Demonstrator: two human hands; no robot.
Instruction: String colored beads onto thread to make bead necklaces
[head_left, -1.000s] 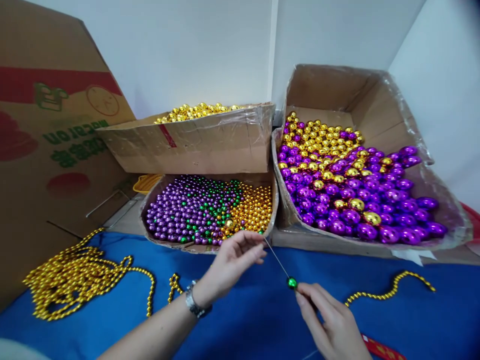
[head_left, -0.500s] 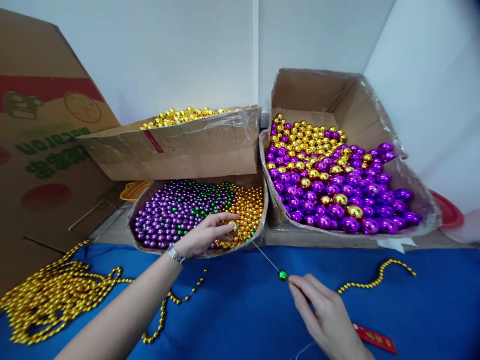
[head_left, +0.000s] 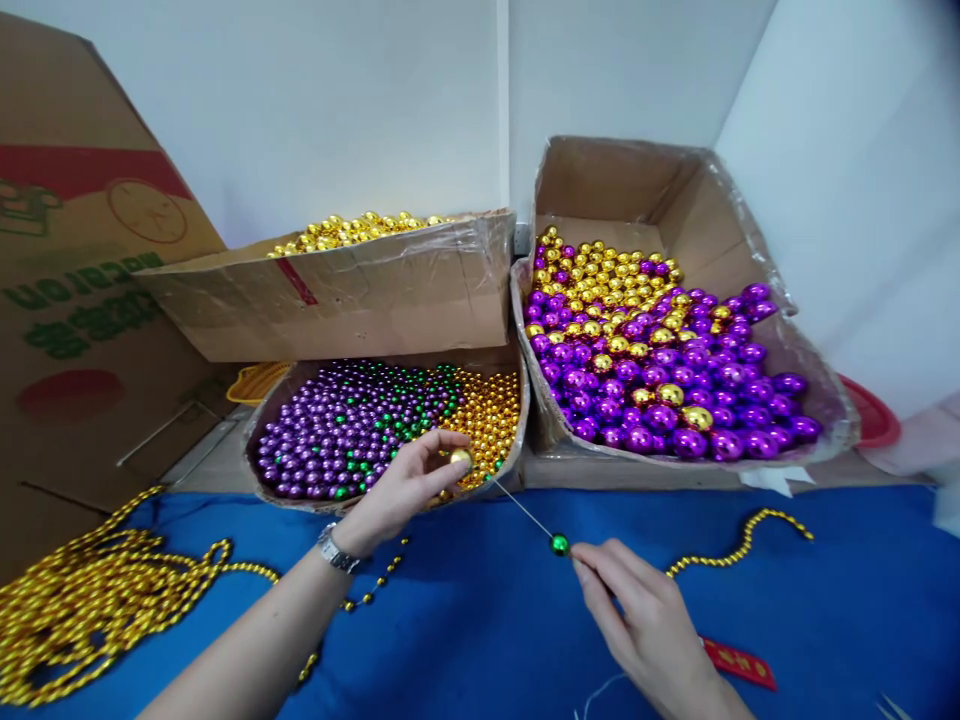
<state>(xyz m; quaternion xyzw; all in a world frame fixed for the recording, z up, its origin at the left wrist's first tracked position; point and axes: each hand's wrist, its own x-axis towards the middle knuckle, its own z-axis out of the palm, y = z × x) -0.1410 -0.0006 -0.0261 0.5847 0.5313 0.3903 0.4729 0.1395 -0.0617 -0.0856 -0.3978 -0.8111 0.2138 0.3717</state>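
Observation:
My left hand, with a silver watch on its wrist, is over the front of a low box of small purple, green and gold beads. It pinches a larger gold bead between thumb and fingers. Lower right, the fingertips of my right hand are closed on the near end of a thin needle. A green bead is threaded on the needle just ahead of those fingertips. The needle's far end reaches the box's front rim, near a small green bead, apart from the gold bead.
A large box of purple and gold balls stands right; another box with gold balls sits behind the low one. Gold bead strings lie left on the blue cloth, a short strand and red tag right.
My left hand has drawn back slightly from the small beads, and the gold bead now shows clearly between its fingertips. The right hand holds the needle much as before; the view has shifted slightly.

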